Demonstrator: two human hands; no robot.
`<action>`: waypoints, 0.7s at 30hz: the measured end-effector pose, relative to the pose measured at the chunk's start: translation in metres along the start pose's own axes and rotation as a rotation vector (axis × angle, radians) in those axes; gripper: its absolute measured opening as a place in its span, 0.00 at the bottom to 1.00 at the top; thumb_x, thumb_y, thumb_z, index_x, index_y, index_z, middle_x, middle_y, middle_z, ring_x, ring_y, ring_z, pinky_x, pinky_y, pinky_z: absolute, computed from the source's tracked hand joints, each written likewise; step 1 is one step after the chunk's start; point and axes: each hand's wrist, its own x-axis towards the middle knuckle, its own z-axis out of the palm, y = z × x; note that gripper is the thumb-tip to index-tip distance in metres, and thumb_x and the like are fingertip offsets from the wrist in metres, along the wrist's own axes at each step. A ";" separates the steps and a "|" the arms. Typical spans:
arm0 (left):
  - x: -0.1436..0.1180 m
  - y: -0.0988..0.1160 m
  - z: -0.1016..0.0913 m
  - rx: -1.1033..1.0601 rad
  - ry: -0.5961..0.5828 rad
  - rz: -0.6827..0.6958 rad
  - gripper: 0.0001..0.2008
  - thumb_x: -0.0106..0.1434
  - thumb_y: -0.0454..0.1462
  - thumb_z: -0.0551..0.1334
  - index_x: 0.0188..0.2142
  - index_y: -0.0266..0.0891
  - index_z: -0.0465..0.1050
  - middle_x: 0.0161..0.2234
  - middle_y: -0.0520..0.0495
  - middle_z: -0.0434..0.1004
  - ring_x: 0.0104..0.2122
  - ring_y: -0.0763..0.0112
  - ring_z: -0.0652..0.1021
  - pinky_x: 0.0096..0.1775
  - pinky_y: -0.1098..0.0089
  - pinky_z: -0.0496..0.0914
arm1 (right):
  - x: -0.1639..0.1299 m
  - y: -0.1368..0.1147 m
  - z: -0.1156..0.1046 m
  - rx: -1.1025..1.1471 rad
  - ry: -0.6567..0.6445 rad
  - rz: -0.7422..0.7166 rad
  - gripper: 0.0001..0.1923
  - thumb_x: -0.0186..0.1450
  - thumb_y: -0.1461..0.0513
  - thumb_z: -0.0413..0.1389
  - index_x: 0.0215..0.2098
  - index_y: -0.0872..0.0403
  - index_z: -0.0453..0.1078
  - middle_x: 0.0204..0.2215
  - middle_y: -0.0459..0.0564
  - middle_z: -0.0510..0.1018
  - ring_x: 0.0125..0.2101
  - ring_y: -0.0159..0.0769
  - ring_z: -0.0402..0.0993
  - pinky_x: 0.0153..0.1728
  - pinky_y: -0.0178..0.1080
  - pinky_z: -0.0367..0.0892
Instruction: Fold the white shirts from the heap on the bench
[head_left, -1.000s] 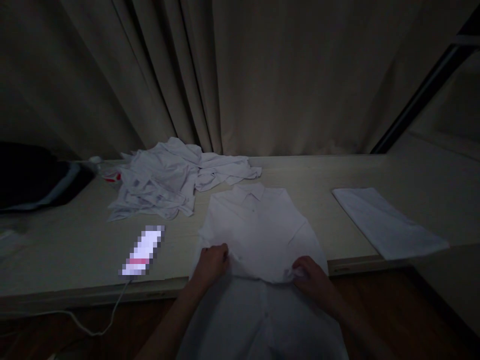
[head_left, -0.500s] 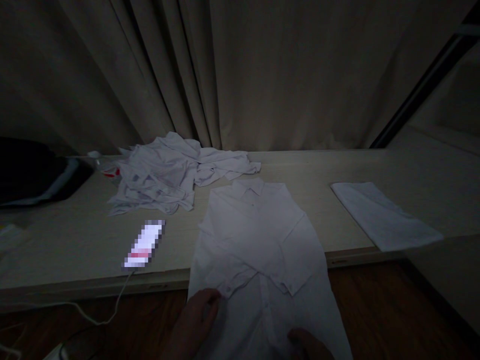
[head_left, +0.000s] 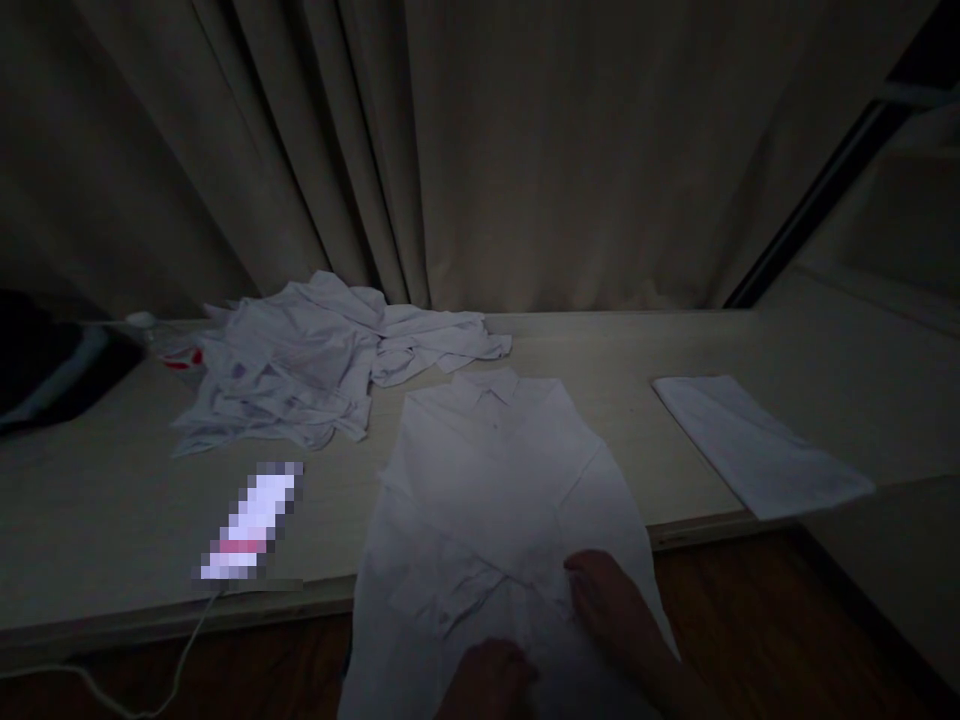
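Shirt is lying front up mid surface, collar pointing to curtain, lower part running over the front edge twd the person. Both sleeves are lying bent inward across the front, cuffs approx. meeting at the middle. R hand is resting at/nr the R-side cuff, fingers bending; can't tell if they're pinching cloth or just pressing. L hand is sitting lower, over the shirt's lower front, fingers curling, grip likewise unclear b/c of the dark. Step in hand is prob. settling the sleeves flat, w/ the L-side cuff looking more rumpled. Next move, I'm guessing, is calling for flattening that cuff w/o dragging the other, then getting an even hold on both sides of the hanging part. Pile is lying far L, phone nearer L, flat white cloth lying R, well apart
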 end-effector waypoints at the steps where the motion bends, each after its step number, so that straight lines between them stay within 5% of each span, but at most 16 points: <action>1: 0.012 -0.003 -0.001 0.060 0.062 0.000 0.17 0.59 0.37 0.56 0.48 0.48 0.71 0.48 0.44 0.76 0.47 0.60 0.76 0.47 0.60 0.73 | 0.008 0.006 0.000 -0.082 0.030 -0.049 0.15 0.65 0.60 0.47 0.45 0.53 0.70 0.44 0.55 0.76 0.46 0.42 0.71 0.50 0.46 0.66; 4: 0.052 -0.014 -0.012 0.253 0.256 -0.074 0.22 0.63 0.39 0.53 0.57 0.41 0.63 0.58 0.39 0.67 0.57 0.55 0.67 0.55 0.53 0.66 | 0.015 0.032 0.003 -0.287 0.049 -0.130 0.17 0.64 0.60 0.50 0.50 0.53 0.69 0.48 0.56 0.74 0.50 0.45 0.69 0.51 0.49 0.65; 8: 0.087 -0.033 -0.020 0.406 0.266 -0.177 0.29 0.61 0.42 0.55 0.61 0.41 0.56 0.63 0.35 0.57 0.62 0.45 0.57 0.57 0.44 0.59 | 0.003 0.069 0.002 -0.431 0.023 -0.154 0.21 0.63 0.59 0.52 0.55 0.49 0.66 0.54 0.55 0.71 0.53 0.47 0.66 0.52 0.52 0.65; 12: 0.089 -0.046 -0.012 0.440 0.168 -0.214 0.32 0.59 0.42 0.58 0.62 0.41 0.56 0.63 0.33 0.55 0.62 0.42 0.57 0.57 0.43 0.58 | -0.005 0.092 0.000 -0.454 0.010 -0.063 0.25 0.63 0.57 0.53 0.58 0.48 0.62 0.55 0.56 0.69 0.54 0.48 0.66 0.52 0.52 0.64; 17: 0.077 -0.059 -0.007 0.441 0.187 -0.147 0.30 0.61 0.44 0.56 0.62 0.45 0.54 0.63 0.38 0.56 0.63 0.48 0.56 0.58 0.47 0.59 | -0.007 0.108 -0.004 -0.403 0.036 0.033 0.28 0.59 0.55 0.55 0.58 0.50 0.62 0.57 0.58 0.66 0.55 0.50 0.63 0.53 0.53 0.63; 21: 0.090 -0.092 -0.051 0.416 0.281 -0.142 0.25 0.64 0.47 0.52 0.59 0.42 0.61 0.60 0.39 0.63 0.61 0.53 0.62 0.57 0.52 0.63 | 0.025 0.116 -0.027 -0.350 0.144 -0.011 0.30 0.59 0.52 0.55 0.58 0.50 0.60 0.58 0.57 0.64 0.57 0.50 0.60 0.55 0.54 0.60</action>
